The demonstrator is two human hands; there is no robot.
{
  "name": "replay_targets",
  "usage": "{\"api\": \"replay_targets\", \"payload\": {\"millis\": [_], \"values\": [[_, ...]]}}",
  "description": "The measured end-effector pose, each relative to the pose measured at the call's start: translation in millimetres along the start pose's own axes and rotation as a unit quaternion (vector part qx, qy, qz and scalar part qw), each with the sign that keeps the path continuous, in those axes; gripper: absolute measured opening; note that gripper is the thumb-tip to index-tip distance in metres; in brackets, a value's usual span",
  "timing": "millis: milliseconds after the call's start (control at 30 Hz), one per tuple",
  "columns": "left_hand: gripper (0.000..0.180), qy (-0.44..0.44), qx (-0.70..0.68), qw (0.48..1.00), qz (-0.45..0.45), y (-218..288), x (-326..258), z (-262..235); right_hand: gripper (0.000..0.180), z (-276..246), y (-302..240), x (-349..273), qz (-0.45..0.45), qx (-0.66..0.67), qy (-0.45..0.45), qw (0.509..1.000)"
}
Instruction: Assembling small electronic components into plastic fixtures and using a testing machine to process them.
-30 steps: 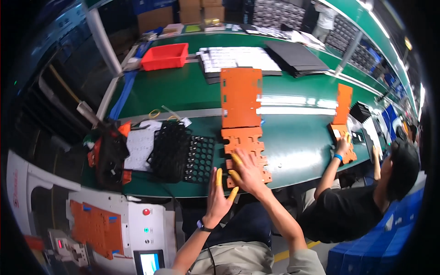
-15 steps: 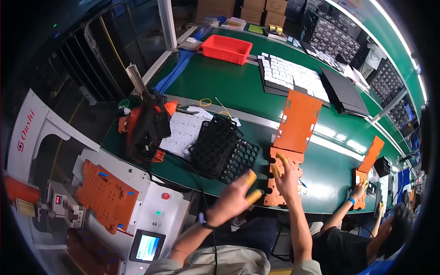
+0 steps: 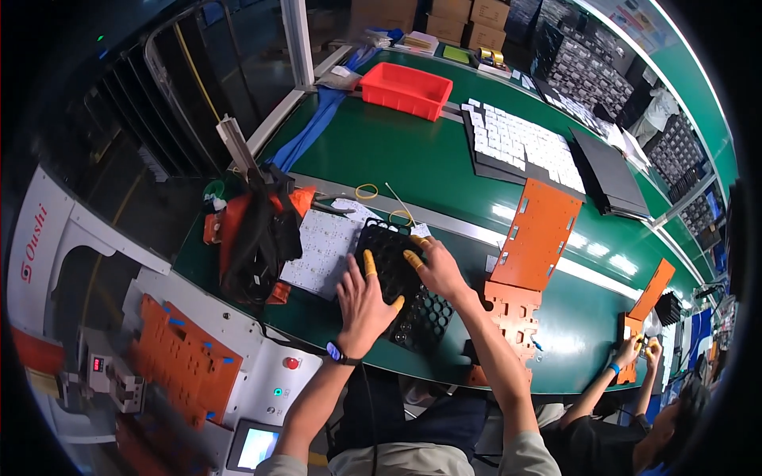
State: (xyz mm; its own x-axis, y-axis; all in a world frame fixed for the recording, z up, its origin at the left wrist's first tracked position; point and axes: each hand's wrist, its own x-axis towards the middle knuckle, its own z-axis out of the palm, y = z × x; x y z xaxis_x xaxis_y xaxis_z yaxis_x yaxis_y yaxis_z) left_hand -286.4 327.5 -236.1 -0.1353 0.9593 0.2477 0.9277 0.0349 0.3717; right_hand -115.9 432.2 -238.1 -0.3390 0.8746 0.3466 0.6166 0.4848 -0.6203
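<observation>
Several fingers [image 3: 370,263] touch black trays [image 3: 392,268]—red lettering [image 3: 33,242] far left.

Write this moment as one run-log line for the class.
left hand: at left side of black multi-cell tray | right hand: at its right side | left: white sheet | right: opened orange fixture

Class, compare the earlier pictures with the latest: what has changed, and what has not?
The right hand has come off the orange fixture and moved left to the black tray. The left hand has moved left from near the fixture to the tray's left side; a firm grip is unclear. The fixture's raised panel and the red bin stayed put.
</observation>
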Motion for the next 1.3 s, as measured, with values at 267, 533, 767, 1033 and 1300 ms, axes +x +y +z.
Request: {"api": "replay_targets", "payload": {"millis": [267, 533, 767, 1033, 1300], "values": [[0.109, 0.031, 0.012, 0.999, -0.007, 6.8, -2.4, 1.3, 0.015, 3.7, 86.8, 58.7, 0.025, -0.088, 0.017, 0.996], [0.108, 0.025, 0.034, 0.999, -0.035, 8.0, -2.6, 0.6, 0.028, 20.5, 88.6, 61.7, -0.081, -0.161, -0.007, 0.984], [0.107, 0.024, 0.048, 0.998, -0.016, 16.2, -1.8, 4.4, 0.015, 7.5, 83.8, 54.3, -0.067, -0.227, 0.011, 0.972], [0.079, 0.007, 0.044, 0.999, -0.030, 16.5, -5.0, 8.3, 0.024, -85.4, -3.6, -32.2, -0.101, -0.178, 0.056, 0.977], [0.113, -0.041, 0.012, 0.996, -0.077, 27.5, -4.2, -2.7, 0.054, -148.3, 33.1, -221.7, 0.170, -0.094, 0.298, 0.935]]}}
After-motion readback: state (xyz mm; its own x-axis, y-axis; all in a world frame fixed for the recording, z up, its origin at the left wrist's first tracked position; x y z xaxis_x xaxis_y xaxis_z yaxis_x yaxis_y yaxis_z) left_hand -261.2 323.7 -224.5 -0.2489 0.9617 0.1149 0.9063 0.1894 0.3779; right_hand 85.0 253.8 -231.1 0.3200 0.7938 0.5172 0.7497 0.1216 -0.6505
